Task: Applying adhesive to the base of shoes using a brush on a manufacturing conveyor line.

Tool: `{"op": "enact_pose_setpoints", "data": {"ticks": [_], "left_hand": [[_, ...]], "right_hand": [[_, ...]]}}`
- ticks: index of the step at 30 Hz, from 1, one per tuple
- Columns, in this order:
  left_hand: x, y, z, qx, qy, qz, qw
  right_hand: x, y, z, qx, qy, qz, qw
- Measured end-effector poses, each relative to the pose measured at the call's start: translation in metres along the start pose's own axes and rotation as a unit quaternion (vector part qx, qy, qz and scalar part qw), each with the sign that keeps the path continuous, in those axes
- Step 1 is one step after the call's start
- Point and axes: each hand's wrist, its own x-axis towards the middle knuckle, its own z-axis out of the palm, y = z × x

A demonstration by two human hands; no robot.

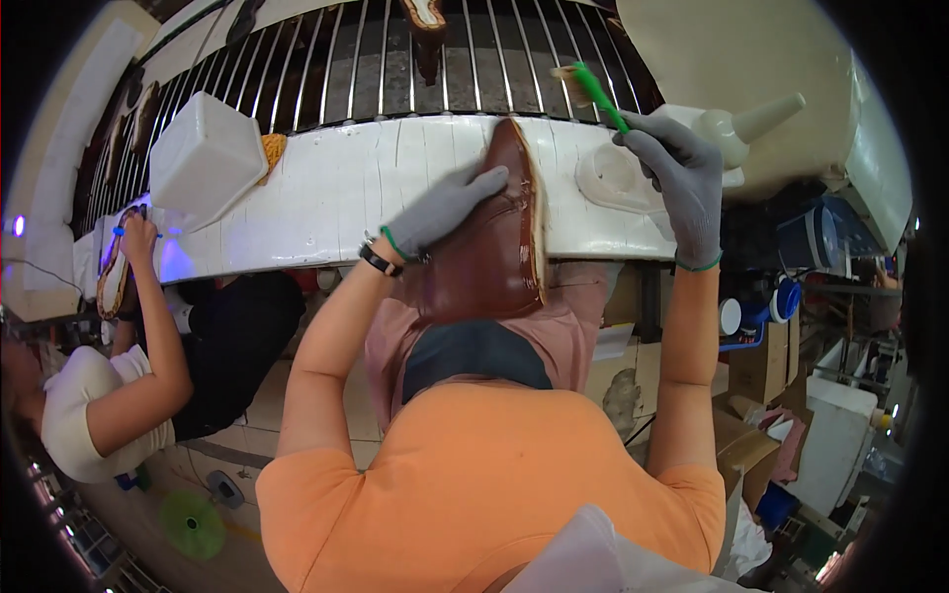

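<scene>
Your gloved left hand (445, 208) lies flat, fingers spread, pinning the brown shoe upper (499, 237) against the white bench edge (326, 188). Keep that pressure steady. Your right hand (682, 178) is clenched round the green-handled brush (593, 94), raised just beyond the shoe; stroke evenly along its sole edge. Past the brush lies the wire rack (376, 59).

Left gloved hand (447, 208) hides part of brown leather shoe upper (499, 237). Dark shoe (427, 35) on metal rod rack (376, 69) cut off by top edge. Green-handled brush (593, 94) bristles blurred.
</scene>
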Motion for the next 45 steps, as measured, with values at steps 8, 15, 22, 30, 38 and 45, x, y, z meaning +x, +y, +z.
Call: {"op": "enact_pose_setpoints", "data": {"ticks": [8, 15, 22, 30, 38, 45], "left_hand": [[0.022, -0.035, -0.052, 0.460, 0.148, 0.089, 0.871], [-0.041, -0.029, -0.008, 0.522, 0.086, 0.270, 0.805], [-0.042, -0.026, 0.016, 0.590, -0.007, 0.128, 0.797], [-0.045, -0.032, 0.021, 0.633, -0.048, 0.106, 0.765], [-0.066, -0.068, 0.027, 0.645, 0.023, 0.223, 0.731], [-0.073, -0.085, 0.030, 0.629, 0.071, 0.282, 0.721]], "right_hand": [[-0.068, 0.102, 0.029, 0.071, 0.025, 0.203, 0.976], [-0.078, 0.151, 0.060, 0.155, 0.023, 0.241, 0.958], [-0.074, 0.174, 0.065, 0.254, 0.044, 0.245, 0.935], [-0.077, 0.179, 0.060, 0.294, 0.057, 0.210, 0.931], [-0.079, 0.183, 0.060, 0.315, 0.056, 0.196, 0.927], [-0.079, 0.184, 0.060, 0.325, 0.058, 0.185, 0.926]]}}
